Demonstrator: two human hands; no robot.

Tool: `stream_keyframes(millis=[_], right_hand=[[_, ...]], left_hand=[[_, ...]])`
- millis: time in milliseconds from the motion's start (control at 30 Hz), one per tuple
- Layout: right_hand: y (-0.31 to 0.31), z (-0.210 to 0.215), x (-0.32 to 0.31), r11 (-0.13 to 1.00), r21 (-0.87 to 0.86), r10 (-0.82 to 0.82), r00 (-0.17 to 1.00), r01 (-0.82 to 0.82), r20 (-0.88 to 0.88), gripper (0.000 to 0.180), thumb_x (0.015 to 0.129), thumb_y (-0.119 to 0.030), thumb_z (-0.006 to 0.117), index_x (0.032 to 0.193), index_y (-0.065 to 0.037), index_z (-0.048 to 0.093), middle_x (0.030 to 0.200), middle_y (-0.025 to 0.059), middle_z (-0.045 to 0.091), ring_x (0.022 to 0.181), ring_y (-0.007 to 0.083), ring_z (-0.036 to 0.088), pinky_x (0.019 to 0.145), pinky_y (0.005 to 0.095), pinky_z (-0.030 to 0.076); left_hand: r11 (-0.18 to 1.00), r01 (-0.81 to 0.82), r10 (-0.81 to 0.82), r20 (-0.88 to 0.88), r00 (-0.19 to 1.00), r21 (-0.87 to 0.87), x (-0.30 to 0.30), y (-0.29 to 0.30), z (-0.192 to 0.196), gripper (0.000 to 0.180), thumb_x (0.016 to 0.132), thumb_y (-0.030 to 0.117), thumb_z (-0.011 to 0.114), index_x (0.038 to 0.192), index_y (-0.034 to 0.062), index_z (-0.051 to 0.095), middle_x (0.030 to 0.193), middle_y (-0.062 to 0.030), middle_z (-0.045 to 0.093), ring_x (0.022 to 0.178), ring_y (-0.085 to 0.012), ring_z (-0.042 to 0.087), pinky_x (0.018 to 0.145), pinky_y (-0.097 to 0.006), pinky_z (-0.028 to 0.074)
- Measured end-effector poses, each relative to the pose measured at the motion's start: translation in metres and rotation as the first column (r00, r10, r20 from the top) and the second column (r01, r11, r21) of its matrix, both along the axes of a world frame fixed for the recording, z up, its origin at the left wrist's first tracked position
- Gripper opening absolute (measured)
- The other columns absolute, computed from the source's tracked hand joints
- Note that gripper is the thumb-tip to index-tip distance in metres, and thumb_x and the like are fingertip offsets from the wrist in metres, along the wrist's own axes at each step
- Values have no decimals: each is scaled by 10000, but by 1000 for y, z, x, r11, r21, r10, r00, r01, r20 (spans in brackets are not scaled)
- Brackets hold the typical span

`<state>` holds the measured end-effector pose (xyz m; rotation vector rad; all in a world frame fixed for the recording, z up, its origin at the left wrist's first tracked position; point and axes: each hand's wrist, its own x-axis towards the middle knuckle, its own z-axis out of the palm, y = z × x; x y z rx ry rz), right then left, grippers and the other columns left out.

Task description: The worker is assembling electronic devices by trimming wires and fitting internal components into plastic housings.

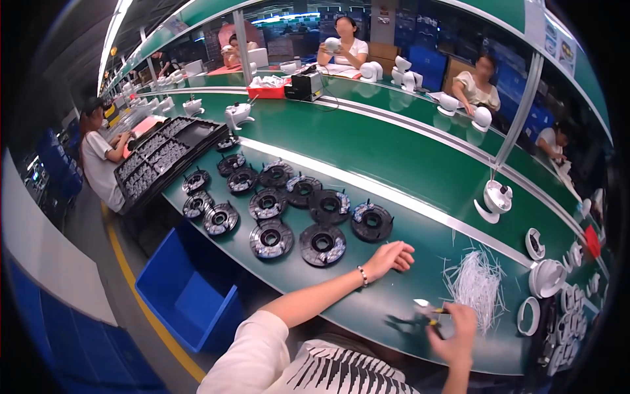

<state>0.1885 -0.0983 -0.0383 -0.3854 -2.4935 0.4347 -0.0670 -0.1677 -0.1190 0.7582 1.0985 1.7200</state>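
Observation:
My left hand point(390, 260), with a bracelet at its wrist, lies on the green bench, fingers loosely bent and nothing seen in them. Just beyond it is a round black part point(372, 221) with upright posts. My right hand point(457, 333) is closed on a small pair of cutters point(433, 311) with yellow and black handles, its jaws toward the left; motion smears the tool a little. Beside that hand lies a loose pile of thin white strips point(477, 289). Several more black discs point(322, 244) with wires are spread to the left.
A black divided tray point(172, 157) full of small parts sits at the left end. Below the bench edge stands a blue bin point(187, 289). White housings and rings point(529, 316) crowd the right. A green conveyor point(367, 144) runs beyond a pale rail; people work across it.

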Motion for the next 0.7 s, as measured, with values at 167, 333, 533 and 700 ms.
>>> stream_keyframes(millis=[167, 333, 533, 700], right_hand=[[-34, -33, -18, 991, 36, 128, 989, -131, 70, 508, 512, -193, 757, 949, -36, 549, 912, 120, 527, 873, 290, 488, 780, 376, 370], [-42, -50, -20, 996, 80, 47, 998, -44, -38, 530, 538, -226, 757, 973, -15, 540, 933, 121, 522, 896, 293, 476, 785, 386, 368], [-33, -68, -13, 996, 85, 35, 998, -30, -61, 553, 554, -276, 754, 994, -11, 549, 962, 121, 520, 916, 295, 467, 820, 385, 355], [-31, -62, -24, 987, 115, 118, 991, -111, -56, 498, 607, -307, 717, 987, -23, 565, 985, 87, 526, 937, 267, 463, 813, 370, 340]], left_hand=[[976, -216, 216, -54, 975, 3, 0, -13, 7, 455, 922, 400, 282, 1022, 20, 513, 849, -68, 602, 699, -112, 587, 641, -233, 480], [946, -318, 312, 101, 945, 58, -17, -29, 6, 487, 920, 417, 262, 997, 3, 506, 808, -112, 603, 693, -183, 600, 637, -292, 503], [939, -344, 343, 12, 939, 31, -12, -16, -1, 474, 916, 407, 285, 1002, -7, 498, 786, -114, 597, 656, -190, 603, 605, -306, 514], [925, -375, 377, -36, 925, 66, -21, -27, 2, 508, 920, 419, 260, 993, -25, 495, 788, -125, 592, 655, -194, 601, 613, -314, 512]])
